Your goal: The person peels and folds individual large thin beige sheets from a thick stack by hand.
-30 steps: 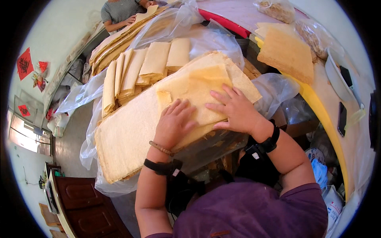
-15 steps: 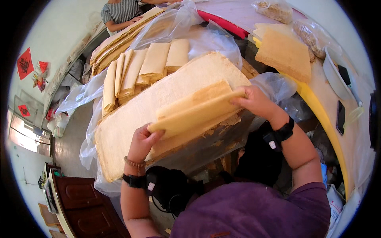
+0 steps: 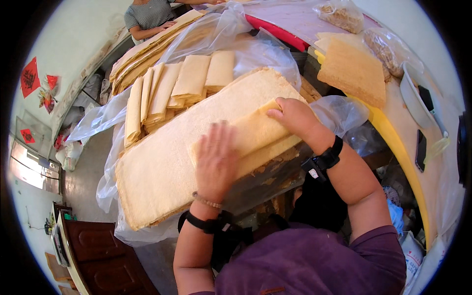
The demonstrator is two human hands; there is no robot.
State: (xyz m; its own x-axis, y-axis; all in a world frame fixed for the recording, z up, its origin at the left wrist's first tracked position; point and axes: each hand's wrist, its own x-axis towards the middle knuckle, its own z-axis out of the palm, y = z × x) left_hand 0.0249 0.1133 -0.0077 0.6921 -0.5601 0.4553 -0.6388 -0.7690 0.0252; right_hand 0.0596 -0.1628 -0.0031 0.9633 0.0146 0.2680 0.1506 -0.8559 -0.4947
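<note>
Folded sheet lies near the front edge of our pale stack, whose surface stretches left. Our blurred left hand is flat, fingers straight, gripping nothing; our right hand curls at the sheet's end, grip unclear. Clear bag holds brownish pieces; white basin, a dark object.

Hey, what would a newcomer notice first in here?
Probably the large rectangular stack of cream sheets mid-picture, with the left hand blurred over a folded yellowish sheet and the right hand at its right end. Folded cream bundles lie behind; a bright yellow curved table edge runs down the right.
</note>
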